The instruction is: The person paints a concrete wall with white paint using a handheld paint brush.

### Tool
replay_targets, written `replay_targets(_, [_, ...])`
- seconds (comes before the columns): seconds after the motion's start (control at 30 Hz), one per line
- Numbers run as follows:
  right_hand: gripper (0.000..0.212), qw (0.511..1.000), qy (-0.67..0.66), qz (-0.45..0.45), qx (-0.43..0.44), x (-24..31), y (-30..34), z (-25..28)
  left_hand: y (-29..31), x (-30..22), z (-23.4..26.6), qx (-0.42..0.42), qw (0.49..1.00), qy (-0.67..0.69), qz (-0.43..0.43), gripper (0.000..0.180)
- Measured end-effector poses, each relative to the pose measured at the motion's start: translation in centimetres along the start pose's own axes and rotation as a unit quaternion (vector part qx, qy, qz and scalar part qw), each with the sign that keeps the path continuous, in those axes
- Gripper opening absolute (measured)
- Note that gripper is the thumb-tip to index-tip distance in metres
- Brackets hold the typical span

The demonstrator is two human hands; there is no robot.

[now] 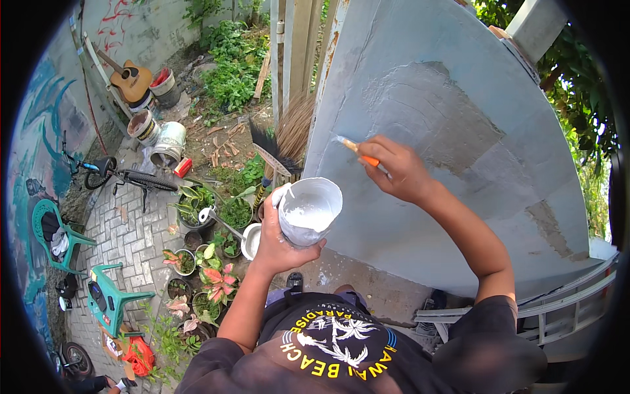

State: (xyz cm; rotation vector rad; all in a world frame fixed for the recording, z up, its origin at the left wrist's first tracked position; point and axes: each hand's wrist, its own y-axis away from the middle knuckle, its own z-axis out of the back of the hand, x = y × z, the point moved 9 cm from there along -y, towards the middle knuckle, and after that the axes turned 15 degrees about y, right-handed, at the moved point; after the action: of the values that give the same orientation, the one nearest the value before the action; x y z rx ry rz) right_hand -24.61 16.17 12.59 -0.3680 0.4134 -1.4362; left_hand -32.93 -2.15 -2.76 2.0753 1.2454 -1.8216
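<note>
My left hand is wrapped round a white plastic cup with pale paint inside, held upright at chest height. White smears coat its inner wall and rim. In my right hand is a small paintbrush with an orange handle, gripped between thumb and fingers. Its whitened bristles meet the wall near the left edge. That wall is mostly pale blue-grey, with bare grey cement patches on its upper middle and lower right.
Brooms stand against the wall's left edge. Potted plants, a bicycle, buckets and a guitar are to the left. A green chair and stool stand on the paving. A metal ladder lies at the lower right.
</note>
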Motion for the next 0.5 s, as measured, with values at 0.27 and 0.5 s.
replay_targets(0.27, [0.037,0.953,0.195,0.191,-0.13,3.8,-6.0,15.4,-0.9,-0.9,-1.3,0.019,0.999,-0.012,-0.023,0.11])
replay_targets(0.5, [0.041,0.889,0.325,0.271,-0.173,6.4,-7.1,19.5,-1.5,-0.4,-2.2,0.021,1.0,0.016,-0.005,0.109])
